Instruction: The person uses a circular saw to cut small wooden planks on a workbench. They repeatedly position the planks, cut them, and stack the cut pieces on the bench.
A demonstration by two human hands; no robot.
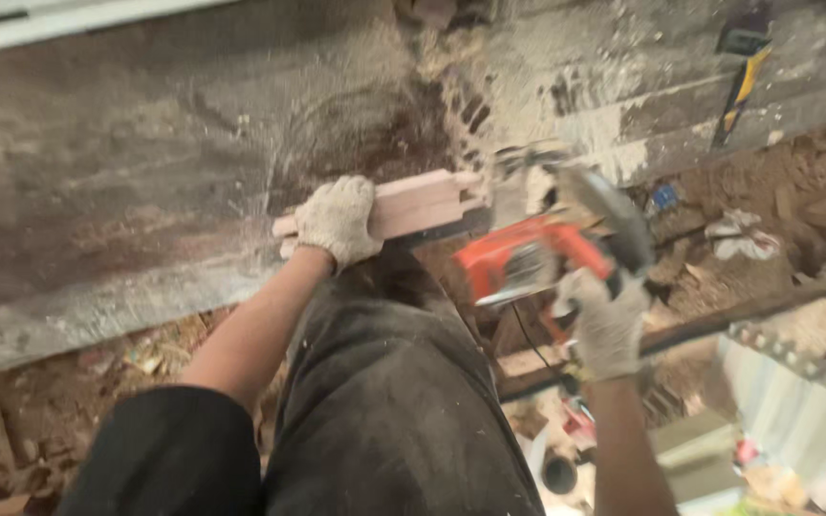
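My left hand (336, 222), in a white knit glove, presses down on a pale wooden moulding piece (413, 204) that lies on a dusty plank (145, 153). My right hand (607, 320), also gloved, grips the handle of an orange and black circular saw (537, 250). The saw sits at the right end of the wooden piece, its blade guard blurred. My knee in dark trousers (384, 382) is raised under the work.
Sawdust covers the plank surface. A yellow and black tool (740, 81) lies at the far right of the plank. Wood scraps, a white rag (740, 236) and rubble litter the floor. A metal toothed strip (795, 358) lies at lower right.
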